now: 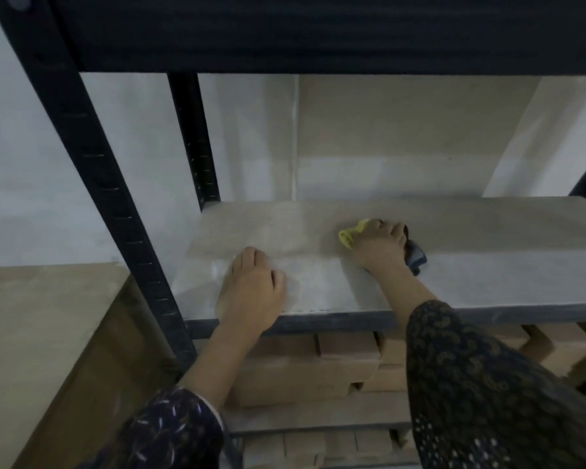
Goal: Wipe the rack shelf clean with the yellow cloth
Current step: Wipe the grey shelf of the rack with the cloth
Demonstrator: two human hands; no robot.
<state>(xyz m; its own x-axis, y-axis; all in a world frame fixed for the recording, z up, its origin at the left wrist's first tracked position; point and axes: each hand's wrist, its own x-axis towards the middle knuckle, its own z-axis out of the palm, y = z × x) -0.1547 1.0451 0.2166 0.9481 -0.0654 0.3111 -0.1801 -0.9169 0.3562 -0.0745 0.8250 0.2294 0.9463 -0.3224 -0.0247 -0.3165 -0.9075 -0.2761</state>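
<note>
Keep your right hand (376,247) clamped on the yellow cloth (350,235) at mid-shelf, pressing evenly. Sweep overlapping strokes toward the front edge of the rack shelf (487,255). Your left hand (251,289), well apart, rests flat near the front-left corner as a brace.

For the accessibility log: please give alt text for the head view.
A person's right hand grips a yellow cloth on the grey rack shelf, while the left hand rests near its front edge. Cardboard boxes sit on the shelf below.
</note>
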